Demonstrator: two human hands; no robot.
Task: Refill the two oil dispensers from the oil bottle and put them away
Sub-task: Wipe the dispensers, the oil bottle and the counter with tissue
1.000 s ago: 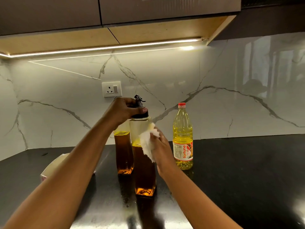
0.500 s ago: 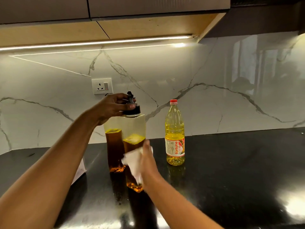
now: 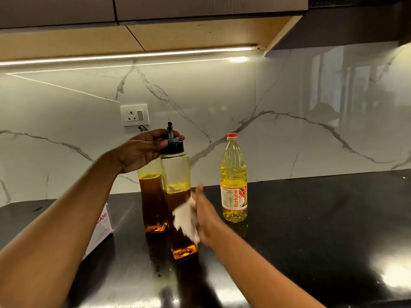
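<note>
On the black counter (image 3: 311, 218) the oil bottle (image 3: 233, 181) stands right of the near dispenser (image 3: 175, 170), apart from it; the second dispenser (image 3: 153, 196) sits just behind-left, a white box (image 3: 100, 227) further left. The left hand (image 3: 142, 150) curls round the near dispenser's cap; the right hand (image 3: 205, 216), fingers straight, presses a tissue (image 3: 185, 221) against its side

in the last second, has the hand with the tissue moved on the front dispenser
Yes. The right hand slid the tissue down the front dispenser, from above its oil line to below it.
</note>
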